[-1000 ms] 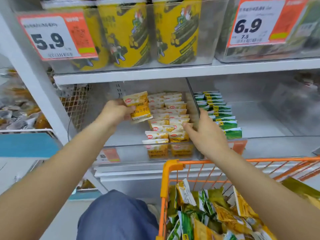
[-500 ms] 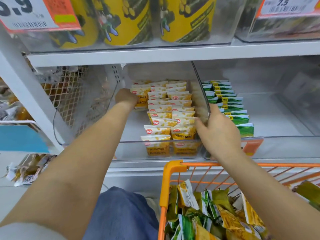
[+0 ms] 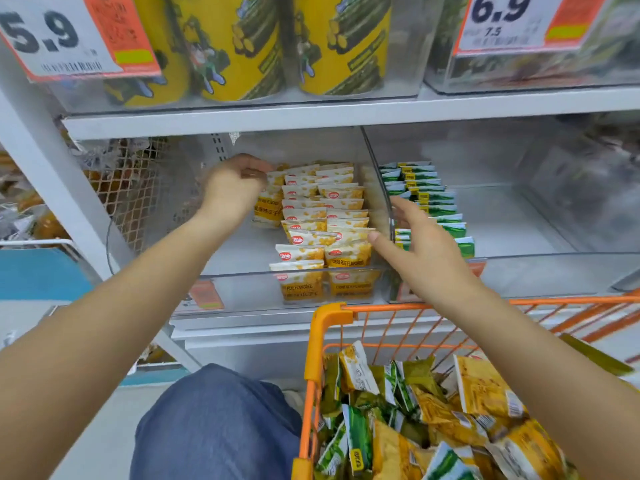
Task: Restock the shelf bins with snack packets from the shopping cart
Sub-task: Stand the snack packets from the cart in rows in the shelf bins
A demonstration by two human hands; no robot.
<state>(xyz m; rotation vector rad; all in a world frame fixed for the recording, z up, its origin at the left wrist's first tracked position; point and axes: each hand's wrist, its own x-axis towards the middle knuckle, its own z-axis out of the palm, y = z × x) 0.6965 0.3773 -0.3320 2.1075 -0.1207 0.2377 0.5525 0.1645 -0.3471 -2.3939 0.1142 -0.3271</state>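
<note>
Two rows of yellow snack packets [image 3: 322, 216] stand in a clear shelf bin [image 3: 242, 289]. My left hand [image 3: 235, 188] is at the bin's back left, fingers curled over the top corner of one more yellow packet [image 3: 268, 211], which stands beside the rows. My right hand [image 3: 422, 251] is open with fingers straight at the divider wall [image 3: 377, 174] between the bins; its index fingertip touches the front yellow packets. Green packets [image 3: 433, 199] line the neighbouring bin [image 3: 554, 268]. The orange shopping cart [image 3: 329, 317] below holds several loose yellow and green packets [image 3: 433, 420].
The shelf above carries yellow canisters [image 3: 239, 46] and price tags 5.9 [image 3: 62, 32] and 6.9 [image 3: 502, 19]. A wire mesh panel [image 3: 128, 188] closes the bin's left side. My knee in blue jeans [image 3: 214, 420] is left of the cart.
My left hand carried the yellow packet from the bin's front to the back left beside the rows. My right hand loosened from the divider and opened toward the front packets.
</note>
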